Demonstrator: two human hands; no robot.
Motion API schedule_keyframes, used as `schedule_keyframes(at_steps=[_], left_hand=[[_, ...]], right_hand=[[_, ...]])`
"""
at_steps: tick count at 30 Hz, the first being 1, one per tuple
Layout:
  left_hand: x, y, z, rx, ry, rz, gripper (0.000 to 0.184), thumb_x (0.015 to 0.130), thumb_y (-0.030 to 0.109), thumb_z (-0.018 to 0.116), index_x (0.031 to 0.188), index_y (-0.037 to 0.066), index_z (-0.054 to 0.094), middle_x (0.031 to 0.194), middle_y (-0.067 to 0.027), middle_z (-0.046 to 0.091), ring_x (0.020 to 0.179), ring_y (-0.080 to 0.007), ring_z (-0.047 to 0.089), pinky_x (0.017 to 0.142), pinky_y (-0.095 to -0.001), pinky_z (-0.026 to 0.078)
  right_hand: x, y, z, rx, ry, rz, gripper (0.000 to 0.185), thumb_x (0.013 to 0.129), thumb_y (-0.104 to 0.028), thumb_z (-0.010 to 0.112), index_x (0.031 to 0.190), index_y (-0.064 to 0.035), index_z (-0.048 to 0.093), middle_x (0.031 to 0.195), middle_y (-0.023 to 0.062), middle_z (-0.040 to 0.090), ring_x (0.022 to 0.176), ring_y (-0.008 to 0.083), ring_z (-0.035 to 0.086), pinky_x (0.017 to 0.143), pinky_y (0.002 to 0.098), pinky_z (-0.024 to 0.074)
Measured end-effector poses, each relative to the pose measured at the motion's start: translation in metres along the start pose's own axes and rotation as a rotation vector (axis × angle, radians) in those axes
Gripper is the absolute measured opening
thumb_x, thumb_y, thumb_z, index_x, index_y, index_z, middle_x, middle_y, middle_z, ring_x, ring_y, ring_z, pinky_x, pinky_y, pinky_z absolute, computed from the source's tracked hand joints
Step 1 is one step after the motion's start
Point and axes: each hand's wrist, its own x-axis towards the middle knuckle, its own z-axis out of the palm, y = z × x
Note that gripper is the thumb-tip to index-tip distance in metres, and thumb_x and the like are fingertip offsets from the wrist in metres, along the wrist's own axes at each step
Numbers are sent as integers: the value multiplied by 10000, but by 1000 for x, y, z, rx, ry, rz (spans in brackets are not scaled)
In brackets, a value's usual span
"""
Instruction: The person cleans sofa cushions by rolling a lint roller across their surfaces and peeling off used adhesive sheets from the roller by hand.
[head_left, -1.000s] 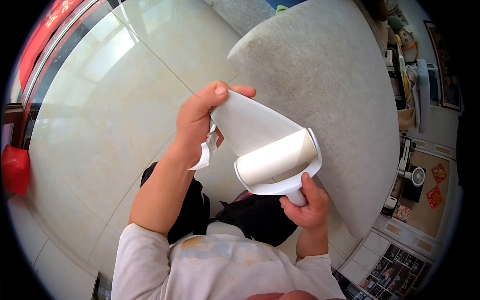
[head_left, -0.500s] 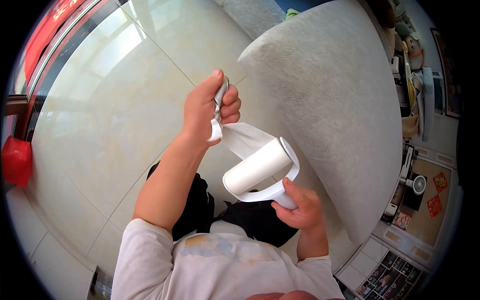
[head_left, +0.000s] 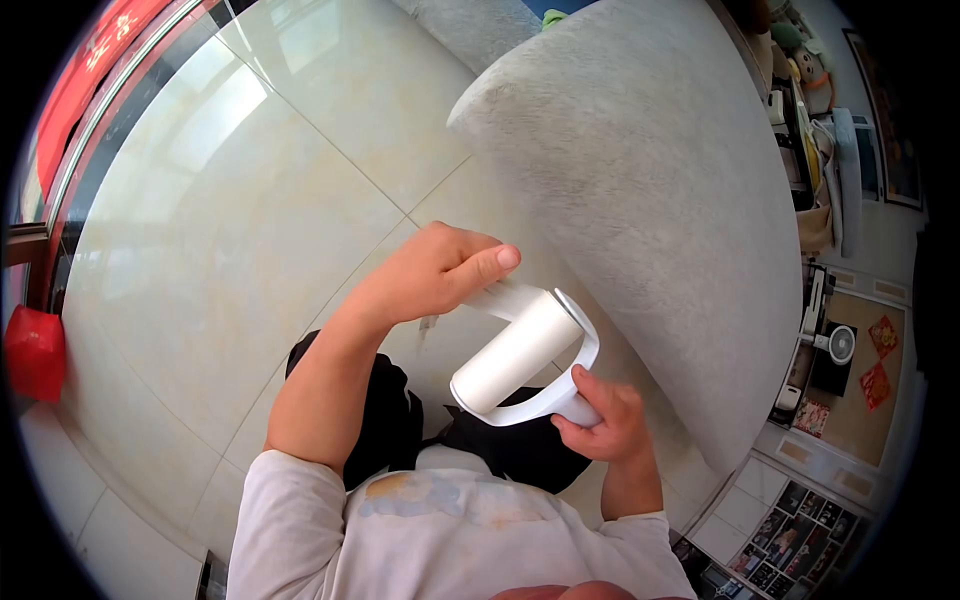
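My right hand (head_left: 607, 418) is wrapped round the white handle of a lint roller (head_left: 518, 350), held tilted in front of my body. Its thumb lies along the handle. From the top end of the roll a pale strip of sticky paper (head_left: 507, 298) runs off to the left, under my left hand (head_left: 445, 268). That hand is closed, its back turned up and thumb pointing right; most of its fingers are hidden. A twisted bit of the strip hangs below the palm.
A grey fuzzy-covered piece of furniture (head_left: 640, 180) rises on the right. Glossy floor tiles (head_left: 250, 220) spread to the left, with a red bag (head_left: 35, 350) at the far edge. Shelves with stuff and a small white fan (head_left: 840, 344) stand far right.
My left hand has come down toward the roller and turned over, back now up. The loose strip between hand and roll shows shorter. My right hand and the lint roller have barely shifted.
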Motion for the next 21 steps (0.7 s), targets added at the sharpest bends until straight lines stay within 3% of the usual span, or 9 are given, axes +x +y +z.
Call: schedule_keyframes(at_steps=[3,8,11,12,14,16,17,19,21], left_hand=[[0,-5,-3,-139,123,44,468,880,434,544,616,57,460,580,28,379,563,-69,332,488,-256,257],[-2,-21,-27,-514,343,214,306,749,154,572,571,109,327,680,-26,439,677,-160,415,585,-273,309],[0,-25,-24,-637,410,350,238,690,104,533,575,120,326,755,-41,474,744,-194,490,659,-277,369],[0,-25,-27,-695,383,335,129,634,37,478,631,115,376,884,-76,536,829,-231,560,754,-298,414],[2,-17,-26,-678,456,266,133,622,4,456,684,105,395,928,-100,554,822,-241,577,770,-313,423],[6,-17,-27,-749,540,191,316,596,-73,399,877,62,453,993,-163,588,773,-262,614,771,-338,447],[10,-22,-28,-734,537,204,316,596,-73,399,877,62,453,993,-163,588,773,-262,614,771,-338,447],[16,-33,-35,-714,603,65,373,618,-80,389,973,10,464,916,-195,584,803,-268,613,711,-345,463],[22,-49,-42,-605,644,32,385,653,-58,392,1021,0,489,829,-142,580,755,-241,593,686,-332,454]], right_hand=[[-1,2,0,29,73,-41,639,632,12,718,1232,-16,501,847,141,662,706,227,663,614,273,513],[-22,23,3,93,219,-11,661,633,16,707,1250,-5,473,852,148,666,707,216,665,603,276,513],[-28,40,10,156,259,11,695,628,13,705,1273,-1,445,872,171,664,712,224,670,606,282,521],[-26,43,12,171,274,16,702,627,14,705,1277,-2,441,882,177,664,727,231,673,618,282,524],[-25,49,14,196,300,17,712,628,19,702,1287,-11,434,907,187,662,760,241,677,638,286,530],[-21,51,16,222,280,-20,761,654,85,622,1352,-58,356,909,185,643,675,186,628,567,271,511],[-19,51,16,237,249,-52,819,677,146,544,1413,-98,279,896,179,624,573,129,579,486,253,490],[-21,59,20,267,282,-57,815,679,144,540,1412,-101,283,874,167,629,575,124,580,490,252,491],[-20,63,19,263,293,-80,816,675,139,551,1409,-101,288,855,160,632,584,123,584,487,256,493]])
